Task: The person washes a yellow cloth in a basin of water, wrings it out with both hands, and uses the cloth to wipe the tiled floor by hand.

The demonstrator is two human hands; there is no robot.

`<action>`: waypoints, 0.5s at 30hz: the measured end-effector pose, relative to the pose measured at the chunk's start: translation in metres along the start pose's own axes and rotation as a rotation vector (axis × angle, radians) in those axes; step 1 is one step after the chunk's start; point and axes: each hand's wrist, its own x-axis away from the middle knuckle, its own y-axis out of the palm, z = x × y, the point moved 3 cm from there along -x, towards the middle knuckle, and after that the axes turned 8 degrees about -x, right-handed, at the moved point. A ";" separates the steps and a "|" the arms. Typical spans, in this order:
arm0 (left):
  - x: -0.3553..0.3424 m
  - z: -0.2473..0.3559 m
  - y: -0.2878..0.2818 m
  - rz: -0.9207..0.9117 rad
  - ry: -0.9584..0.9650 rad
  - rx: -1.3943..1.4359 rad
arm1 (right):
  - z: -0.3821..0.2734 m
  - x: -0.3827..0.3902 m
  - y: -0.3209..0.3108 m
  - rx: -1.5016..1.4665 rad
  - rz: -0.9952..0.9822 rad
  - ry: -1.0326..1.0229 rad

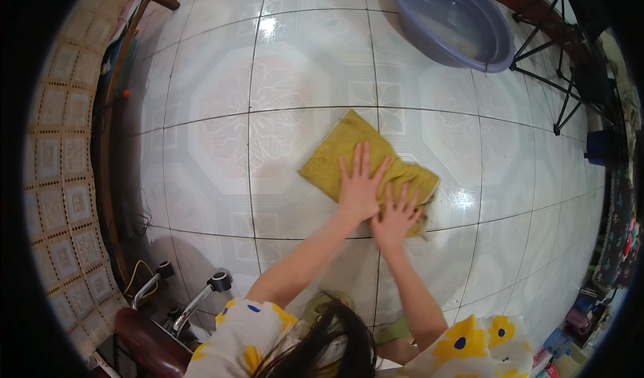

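A folded mustard-yellow cloth (335, 152) lies on the tiled floor (302, 83) in front of me, its right end rumpled and frayed. My left hand (361, 189) presses flat on the middle of it, fingers spread. Close beside it, my right hand (397, 218) rests with spread fingers on the cloth's near right part. Both palms face down and neither hand grips the cloth. What lies beneath the cloth is hidden.
A purple plastic basin (456, 26) with what looks like water stands at the far right, beside a black folding metal frame (563, 63). Left is a bed-like frame with a patterned cover (64, 197). A chair with chrome legs (198, 304) and black casters is at near left.
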 end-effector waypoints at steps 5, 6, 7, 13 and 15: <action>0.059 -0.081 -0.001 -0.059 -0.076 -0.125 | -0.086 0.028 0.034 -0.168 -0.198 -0.063; 0.079 -0.103 -0.006 -0.070 -0.166 -0.095 | -0.108 0.033 0.041 -0.217 -0.245 -0.122; 0.097 -0.121 -0.008 -0.080 -0.246 -0.055 | -0.129 0.037 0.048 -0.246 -0.316 -0.174; 0.148 -0.187 0.001 -0.032 -0.472 -0.151 | -0.187 0.032 0.075 -0.398 -0.196 -0.577; 0.139 -0.181 0.005 -0.020 -0.602 -0.137 | -0.171 0.017 0.070 -0.417 -0.209 -0.607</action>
